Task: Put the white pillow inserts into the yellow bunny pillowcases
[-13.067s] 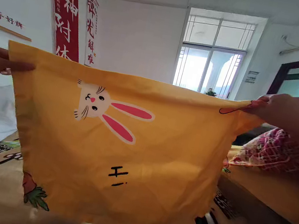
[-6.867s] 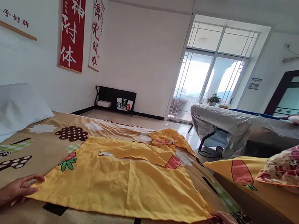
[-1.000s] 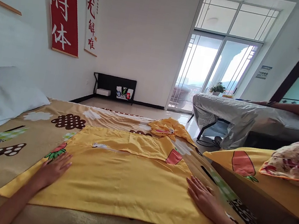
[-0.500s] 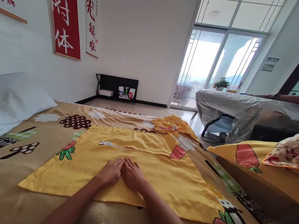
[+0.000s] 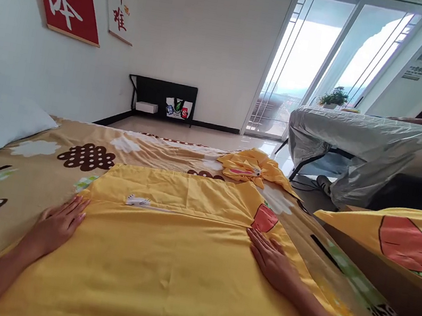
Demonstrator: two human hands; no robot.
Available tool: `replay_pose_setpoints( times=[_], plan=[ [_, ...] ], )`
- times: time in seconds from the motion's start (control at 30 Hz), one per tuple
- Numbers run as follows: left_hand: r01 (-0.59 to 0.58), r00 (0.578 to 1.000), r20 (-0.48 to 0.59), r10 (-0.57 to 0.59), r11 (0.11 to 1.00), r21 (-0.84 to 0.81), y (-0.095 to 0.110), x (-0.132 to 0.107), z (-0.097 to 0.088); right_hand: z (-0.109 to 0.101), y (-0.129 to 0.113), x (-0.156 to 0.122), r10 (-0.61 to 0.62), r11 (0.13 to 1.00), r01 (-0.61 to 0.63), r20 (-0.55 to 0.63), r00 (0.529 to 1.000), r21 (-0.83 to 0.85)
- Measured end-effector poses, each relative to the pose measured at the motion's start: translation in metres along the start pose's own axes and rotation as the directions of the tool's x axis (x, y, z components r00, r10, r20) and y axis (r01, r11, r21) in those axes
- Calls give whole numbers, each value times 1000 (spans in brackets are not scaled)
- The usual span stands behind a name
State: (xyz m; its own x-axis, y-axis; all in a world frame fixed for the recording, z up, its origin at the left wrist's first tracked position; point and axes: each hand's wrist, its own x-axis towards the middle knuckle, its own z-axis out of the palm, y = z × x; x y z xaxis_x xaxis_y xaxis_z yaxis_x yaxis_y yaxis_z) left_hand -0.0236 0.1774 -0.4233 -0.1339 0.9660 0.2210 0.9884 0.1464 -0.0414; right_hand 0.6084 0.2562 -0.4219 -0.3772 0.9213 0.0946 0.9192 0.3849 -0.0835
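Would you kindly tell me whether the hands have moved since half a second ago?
Yes. From the middle of the pillowcase, the left hand slid to its left edge and the right hand to its right edge, below the carrot print.

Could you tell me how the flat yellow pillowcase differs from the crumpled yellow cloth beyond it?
The flat yellow pillowcase lies spread smooth; the crumpled yellow cloth sits bunched in a heap. The left hand and right hand rest flat at the pillowcase's edges; nothing touches the crumpled cloth. Both are yellow fabric on the patterned bedspread.
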Motion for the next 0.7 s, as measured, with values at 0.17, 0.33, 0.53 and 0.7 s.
replay_pose_setpoints(
  times=[0.17, 0.33, 0.53, 0.7],
  plan=[
    [-131, 991, 15, 131, 991, 20, 60, -9, -2, 1, -47, 4, 43, 997, -46, -47, 998, -62],
    [-523, 805, 165, 570, 812, -258, 195, -6, -36, -5, -162, 15, -254, 958, 249, 14, 967, 144],
    [-516, 800, 144, 582, 791, -330, 193, 26, -29, -12, -139, 31, -363, 902, 333, 65, 930, 274],
    [-150, 976, 139, 166, 982, -118, 46, 12, -13, -2, 8, -17, 41, 999, -42, 48, 998, 13]
  ],
)
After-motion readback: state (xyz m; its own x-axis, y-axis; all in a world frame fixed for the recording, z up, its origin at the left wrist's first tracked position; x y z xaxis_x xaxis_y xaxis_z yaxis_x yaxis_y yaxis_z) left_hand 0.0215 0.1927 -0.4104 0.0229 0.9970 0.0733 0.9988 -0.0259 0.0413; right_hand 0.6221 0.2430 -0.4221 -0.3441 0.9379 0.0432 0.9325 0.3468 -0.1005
